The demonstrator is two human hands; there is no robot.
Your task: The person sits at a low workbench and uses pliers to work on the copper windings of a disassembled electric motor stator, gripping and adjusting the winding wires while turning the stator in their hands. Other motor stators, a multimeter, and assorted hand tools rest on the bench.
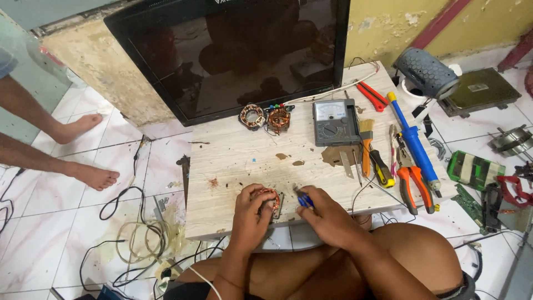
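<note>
My left hand (251, 214) grips a small copper-wound motor stator (270, 199) and presses it down near the front edge of the low wooden table (233, 161). My right hand (325, 214) holds a blue-handled tool (304, 199), its tip pointing at the stator. The two hands sit side by side, almost touching. My crossed legs lie below the table's front edge.
Two more wound stators (265, 118) lie before a leaning flat screen (233, 50). An analog multimeter (335, 122), a brush, screwdrivers, orange pliers (415, 186), a blue solder sucker (413, 141) and red cutters fill the table's right. Another person's bare feet (83, 150) and loose cables (133, 233) are on the left floor.
</note>
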